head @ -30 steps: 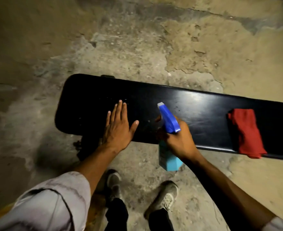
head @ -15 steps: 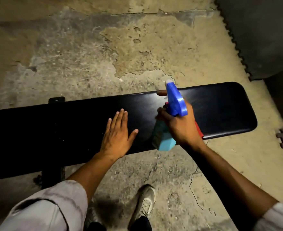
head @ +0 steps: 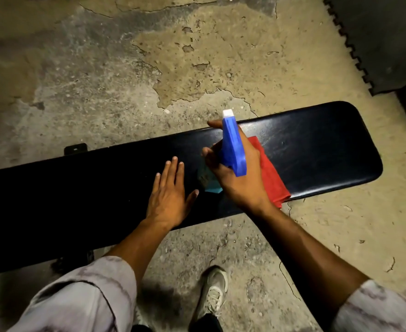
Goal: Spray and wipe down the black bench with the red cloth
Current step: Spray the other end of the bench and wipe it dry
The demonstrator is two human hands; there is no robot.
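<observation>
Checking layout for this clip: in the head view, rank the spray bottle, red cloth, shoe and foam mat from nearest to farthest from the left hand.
From the left hand:
1. Spray bottle, just to its right, held by the right hand.
2. Red cloth, further right on the bench; shoe, below: too close to call.
3. Foam mat, top right corner.

Left hand (head: 167, 200): flat, palm down, fingers straight and a little spread, thumb out to the side.
Right hand (head: 239, 178): fingers curled tight, first finger stretched forward.
Arms: both reach forward, sleeves pushed up.
</observation>
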